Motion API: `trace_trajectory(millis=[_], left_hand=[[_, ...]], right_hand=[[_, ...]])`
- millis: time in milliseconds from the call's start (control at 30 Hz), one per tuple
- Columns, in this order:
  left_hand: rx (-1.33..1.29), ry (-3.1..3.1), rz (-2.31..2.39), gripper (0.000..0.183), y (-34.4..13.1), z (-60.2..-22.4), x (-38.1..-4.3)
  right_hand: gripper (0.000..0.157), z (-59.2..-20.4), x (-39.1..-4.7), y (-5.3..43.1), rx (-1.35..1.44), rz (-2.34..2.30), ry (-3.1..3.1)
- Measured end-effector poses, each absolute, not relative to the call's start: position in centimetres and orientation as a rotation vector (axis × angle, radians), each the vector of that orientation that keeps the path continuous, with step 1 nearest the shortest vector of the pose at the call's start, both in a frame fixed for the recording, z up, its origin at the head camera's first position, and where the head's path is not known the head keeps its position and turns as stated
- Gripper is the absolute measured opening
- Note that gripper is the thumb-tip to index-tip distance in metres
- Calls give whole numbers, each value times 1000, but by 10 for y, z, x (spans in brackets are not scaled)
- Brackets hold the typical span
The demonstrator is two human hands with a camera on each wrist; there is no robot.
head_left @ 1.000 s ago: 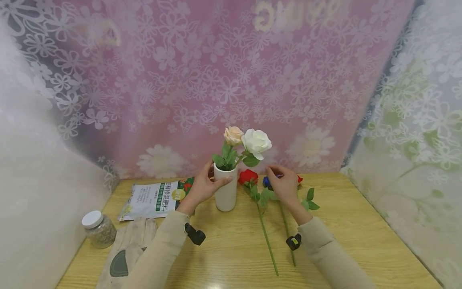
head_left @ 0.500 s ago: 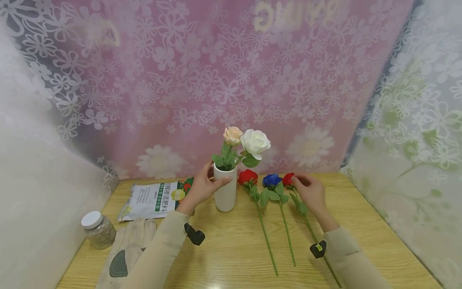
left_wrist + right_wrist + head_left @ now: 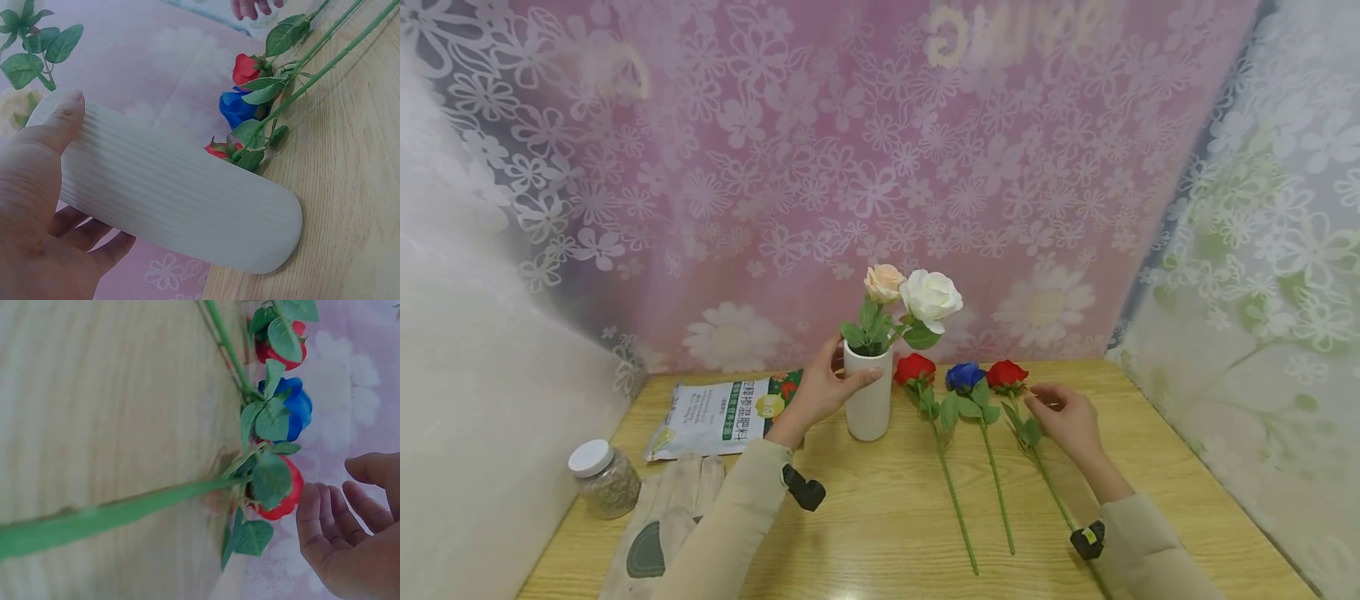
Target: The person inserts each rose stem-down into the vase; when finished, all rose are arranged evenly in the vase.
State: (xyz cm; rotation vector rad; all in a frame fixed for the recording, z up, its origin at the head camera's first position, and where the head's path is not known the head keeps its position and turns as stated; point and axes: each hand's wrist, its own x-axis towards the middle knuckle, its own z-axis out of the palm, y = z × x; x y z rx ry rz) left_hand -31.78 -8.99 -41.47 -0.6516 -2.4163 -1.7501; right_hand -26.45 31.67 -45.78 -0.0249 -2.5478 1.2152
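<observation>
My left hand (image 3: 826, 390) grips the white ribbed vase (image 3: 869, 408) near its top, thumb across the front and fingers behind. The vase stands upright on the table, and a peach rose (image 3: 884, 282) and a white rose (image 3: 932, 297) rise out of it. To its right lie a red rose (image 3: 915, 368), a blue rose (image 3: 965, 377) and another red rose (image 3: 1007, 375), stems pointing toward me. My right hand (image 3: 1070, 423) hovers just right of that last red bloom, holding nothing. In the right wrist view its fingers (image 3: 319, 515) are loosely bent, thumb apart.
Left of the vase lies a printed fertilizer bag (image 3: 707, 417). A lidded jar (image 3: 606, 479) of small grains and a pair of work gloves (image 3: 662, 517) are at the front left. A floral cloth backdrop (image 3: 850, 183) hangs behind the wooden table (image 3: 880, 517).
My right hand has moved right, from over the blue rose to the far red rose, touched its bloom, and drawn slightly away. My left hand has kept its hold on the vase.
</observation>
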Motion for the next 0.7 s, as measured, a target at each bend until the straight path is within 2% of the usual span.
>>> trace_trajectory(millis=[700], left_hand=[[-654,-2421,-1758,87,-91,-413,-316]], right_hand=[[53,-484,-251,340,-63,1330,-2808]])
